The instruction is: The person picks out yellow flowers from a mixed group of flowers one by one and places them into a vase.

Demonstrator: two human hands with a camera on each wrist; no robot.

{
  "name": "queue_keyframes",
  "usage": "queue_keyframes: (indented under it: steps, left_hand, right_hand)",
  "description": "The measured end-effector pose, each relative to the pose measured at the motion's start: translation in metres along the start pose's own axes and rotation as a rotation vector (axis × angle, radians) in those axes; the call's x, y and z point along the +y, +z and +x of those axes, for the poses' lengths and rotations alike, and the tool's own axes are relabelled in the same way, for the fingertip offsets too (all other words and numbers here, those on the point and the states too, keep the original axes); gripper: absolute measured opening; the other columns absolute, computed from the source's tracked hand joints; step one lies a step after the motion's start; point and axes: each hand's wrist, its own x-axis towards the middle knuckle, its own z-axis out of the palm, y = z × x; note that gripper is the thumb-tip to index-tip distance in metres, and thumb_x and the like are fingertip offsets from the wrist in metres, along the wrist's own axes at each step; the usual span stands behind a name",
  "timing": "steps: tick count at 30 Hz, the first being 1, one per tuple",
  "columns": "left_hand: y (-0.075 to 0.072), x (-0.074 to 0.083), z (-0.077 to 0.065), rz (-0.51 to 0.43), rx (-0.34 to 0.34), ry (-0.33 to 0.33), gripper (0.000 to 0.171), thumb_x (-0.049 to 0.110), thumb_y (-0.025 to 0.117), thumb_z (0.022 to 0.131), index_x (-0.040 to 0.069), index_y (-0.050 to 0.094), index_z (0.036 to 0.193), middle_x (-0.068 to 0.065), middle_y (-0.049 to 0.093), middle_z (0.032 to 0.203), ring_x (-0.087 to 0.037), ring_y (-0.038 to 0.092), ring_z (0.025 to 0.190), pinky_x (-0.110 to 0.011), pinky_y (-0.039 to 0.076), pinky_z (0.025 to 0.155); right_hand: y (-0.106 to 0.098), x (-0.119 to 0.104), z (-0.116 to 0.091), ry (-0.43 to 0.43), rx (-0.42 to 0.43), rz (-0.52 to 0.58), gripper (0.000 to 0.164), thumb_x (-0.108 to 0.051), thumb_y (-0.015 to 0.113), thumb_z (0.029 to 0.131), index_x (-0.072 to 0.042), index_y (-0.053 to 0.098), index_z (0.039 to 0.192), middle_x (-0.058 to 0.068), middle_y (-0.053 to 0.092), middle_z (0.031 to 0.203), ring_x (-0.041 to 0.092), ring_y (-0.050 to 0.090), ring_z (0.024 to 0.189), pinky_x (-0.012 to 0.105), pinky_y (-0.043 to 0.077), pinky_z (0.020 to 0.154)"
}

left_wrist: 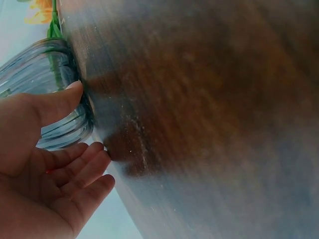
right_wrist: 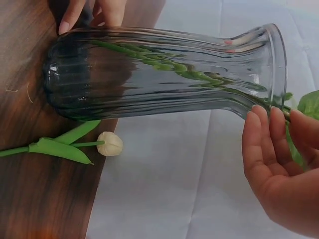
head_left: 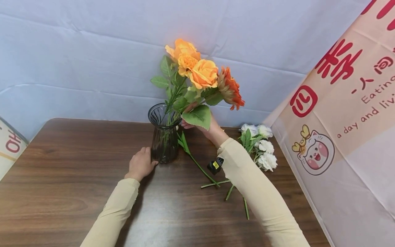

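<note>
A ribbed, smoky glass vase (head_left: pixel 165 144) stands upright on the table. Orange roses (head_left: pixel 204 73) and a red-orange flower (head_left: pixel 231 90) lean over its rim, and green stems (right_wrist: pixel 184 73) show through the glass. Low on the vase, my left hand (head_left: pixel 140 163) holds the base, thumb along the front and fingers at the side. At the rim, my right hand (right_wrist: pixel 279 154) pinches a green stem between thumb and fingers; a large leaf (head_left: pixel 199 116) partly hides this hand in the head view. A white tulip (right_wrist: pixel 109 144) lies on the table beside the vase.
White flowers (head_left: pixel 265 154) lie at the table's right side, their cut stems (head_left: pixel 246 207) pointing toward me under the right forearm. A pale cloth wall (head_left: pixel 92 61) rises behind the brown wooden table (head_left: pixel 61 192). A printed banner (head_left: pixel 348 103) borders the right edge.
</note>
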Motion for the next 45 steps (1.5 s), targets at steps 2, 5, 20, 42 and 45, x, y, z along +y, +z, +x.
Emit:
queue_keyframes:
  steps: [2, 5, 20, 42, 45]
  left_hand:
    - [0.0, 0.0, 0.0, 0.003, -0.001, 0.0, 0.06, 0.029, 0.069, 0.082, -0.012, 0.045, 0.119, -0.025, 0.052, 0.111, -0.039, 0.055, 0.095, -0.05, 0.046, 0.079]
    - [-0.001, 0.0, 0.0, 0.007, -0.003, 0.001, 0.059, 0.029, 0.068, 0.082, -0.011, 0.045, 0.118, -0.025, 0.052, 0.11, -0.039, 0.055, 0.094, -0.05, 0.046, 0.079]
    - [0.0, 0.0, 0.001, 0.006, -0.015, -0.01, 0.061, 0.029, 0.068, 0.082, -0.011, 0.045, 0.121, -0.024, 0.052, 0.112, -0.04, 0.055, 0.096, -0.049, 0.046, 0.079]
    - [0.001, 0.0, 0.001, 0.005, -0.02, -0.014, 0.061, 0.029, 0.068, 0.082, -0.011, 0.044, 0.122, -0.024, 0.051, 0.113, -0.04, 0.055, 0.097, -0.049, 0.045, 0.08]
    - [0.0, 0.0, 0.0, 0.006, -0.017, -0.011, 0.061, 0.029, 0.068, 0.082, -0.011, 0.044, 0.121, -0.024, 0.051, 0.113, -0.039, 0.055, 0.096, -0.049, 0.046, 0.079]
  right_hand:
    - [0.001, 0.001, 0.0, 0.017, -0.002, -0.031, 0.02, -0.005, 0.059, 0.086, 0.011, 0.057, 0.098, 0.023, 0.064, 0.078, 0.024, 0.066, 0.069, 0.042, 0.053, 0.068]
    - [0.015, -0.021, -0.009, 0.169, 0.073, -0.09, 0.018, 0.005, 0.055, 0.085, 0.015, 0.052, 0.099, 0.013, 0.063, 0.068, 0.021, 0.064, 0.063, 0.041, 0.054, 0.066]
    - [0.013, -0.021, -0.01, 0.193, 0.02, 0.092, 0.025, 0.015, 0.042, 0.086, 0.026, 0.041, 0.108, 0.002, 0.062, 0.063, 0.014, 0.063, 0.058, 0.03, 0.053, 0.057]
    - [-0.002, -0.009, -0.022, 0.113, 0.092, 0.098, 0.028, 0.026, 0.052, 0.073, 0.01, 0.057, 0.095, 0.004, 0.063, 0.074, 0.016, 0.062, 0.064, 0.032, 0.053, 0.059]
    - [-0.005, -0.009, -0.026, 0.131, 0.106, 0.052, 0.032, 0.025, 0.055, 0.072, 0.008, 0.057, 0.1, 0.003, 0.063, 0.079, 0.016, 0.063, 0.065, 0.037, 0.054, 0.063]
